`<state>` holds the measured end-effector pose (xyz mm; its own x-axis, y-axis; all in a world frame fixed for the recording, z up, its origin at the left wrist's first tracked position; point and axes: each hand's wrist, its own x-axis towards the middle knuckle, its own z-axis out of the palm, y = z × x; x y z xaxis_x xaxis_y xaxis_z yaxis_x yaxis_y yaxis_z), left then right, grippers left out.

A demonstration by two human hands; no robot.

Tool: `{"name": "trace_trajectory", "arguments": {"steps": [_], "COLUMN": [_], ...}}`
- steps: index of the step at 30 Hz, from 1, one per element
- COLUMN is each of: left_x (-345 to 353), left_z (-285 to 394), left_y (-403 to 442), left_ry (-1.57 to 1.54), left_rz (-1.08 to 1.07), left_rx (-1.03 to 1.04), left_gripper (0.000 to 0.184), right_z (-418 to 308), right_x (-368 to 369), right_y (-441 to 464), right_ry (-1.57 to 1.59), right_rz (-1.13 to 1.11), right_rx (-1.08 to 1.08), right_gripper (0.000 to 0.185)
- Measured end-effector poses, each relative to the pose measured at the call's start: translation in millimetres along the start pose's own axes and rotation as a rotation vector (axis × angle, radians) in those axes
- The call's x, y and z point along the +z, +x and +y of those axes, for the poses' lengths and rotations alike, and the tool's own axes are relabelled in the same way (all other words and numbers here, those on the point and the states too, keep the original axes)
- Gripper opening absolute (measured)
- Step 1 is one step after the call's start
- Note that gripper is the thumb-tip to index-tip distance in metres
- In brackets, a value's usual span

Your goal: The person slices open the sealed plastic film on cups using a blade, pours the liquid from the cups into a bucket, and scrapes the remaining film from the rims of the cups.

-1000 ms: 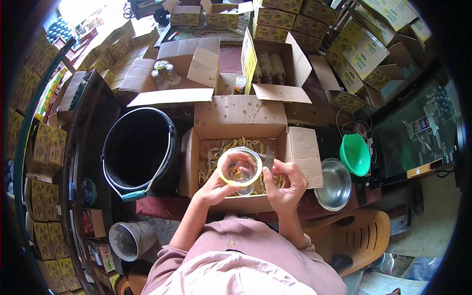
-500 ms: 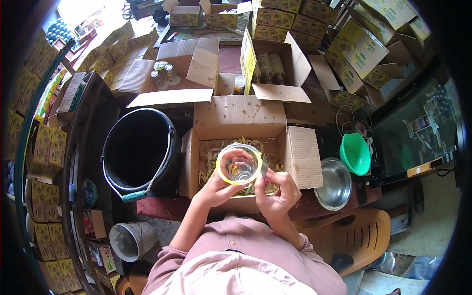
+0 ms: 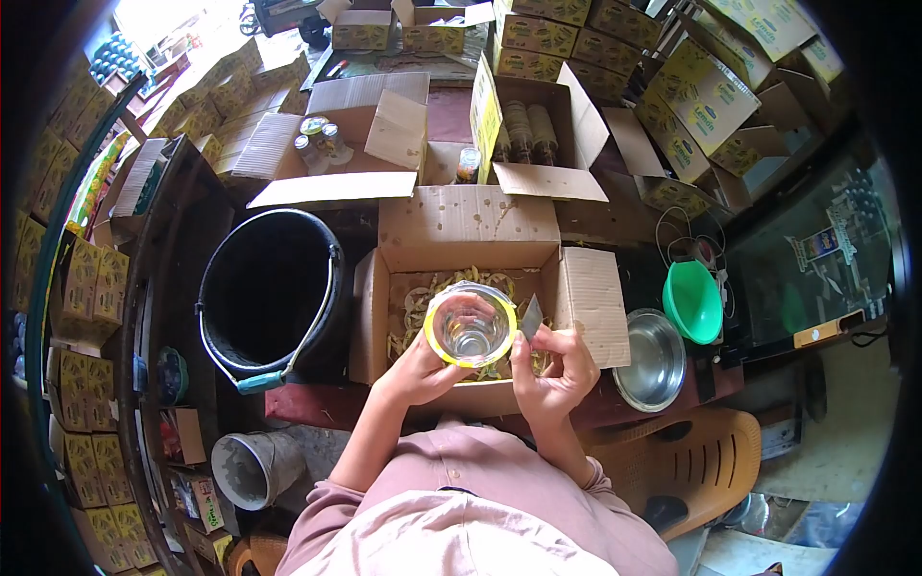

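My left hand (image 3: 423, 372) is wrapped round a clear plastic cup (image 3: 471, 336) with a yellow rim, its mouth turned up toward the camera. Just right of the rim, my right hand (image 3: 554, 374) pinches a small flat grey blade (image 3: 530, 317) between thumb and fingers. A small gap shows between blade and cup. Both hands are over an open cardboard box (image 3: 471, 219), in which yellowish strips or peelings (image 3: 413, 322) lie.
A black bucket (image 3: 274, 288) stands left of the box. To the right are a metal bowl (image 3: 649, 360) and a green basin (image 3: 692, 301). Beyond, an open carton (image 3: 399, 130) holds jars. An orange chair (image 3: 691, 461) stands at lower right.
The blade first came in against the cup's rim, then moved back out to the right with my right hand. The cup has shifted only slightly in my left hand.
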<state>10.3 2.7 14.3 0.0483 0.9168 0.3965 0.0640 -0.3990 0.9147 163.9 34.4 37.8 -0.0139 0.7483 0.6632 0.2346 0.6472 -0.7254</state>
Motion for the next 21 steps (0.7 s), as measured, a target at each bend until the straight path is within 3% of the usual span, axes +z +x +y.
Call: {"name": "trace_trajectory", "arguments": {"steps": [15,18,21], "left_x": [-1.6,1.2,5.3], "left_z": [0.3,0.5,-3.5], "left_y": [-1.3,-1.8,-2.3], "left_ry": [0.083,-0.192,-0.391], "left_rz": [-0.096,-0.077,-0.019], "left_rx": [-0.013,-0.151,-0.162], "left_gripper": [0.055,0.056,0.057], "right_z": [2.4,3.2,4.6], "right_x": [-1.4,-3.0,-2.4], "right_y": [6.9,6.7,5.2], "right_ry": [-0.072,-0.003,0.040], "right_rz": [-0.033,-0.066,-0.032], "right_rx": [-0.135,-0.058,-0.019], "right_gripper": [0.021,0.021,0.019]}}
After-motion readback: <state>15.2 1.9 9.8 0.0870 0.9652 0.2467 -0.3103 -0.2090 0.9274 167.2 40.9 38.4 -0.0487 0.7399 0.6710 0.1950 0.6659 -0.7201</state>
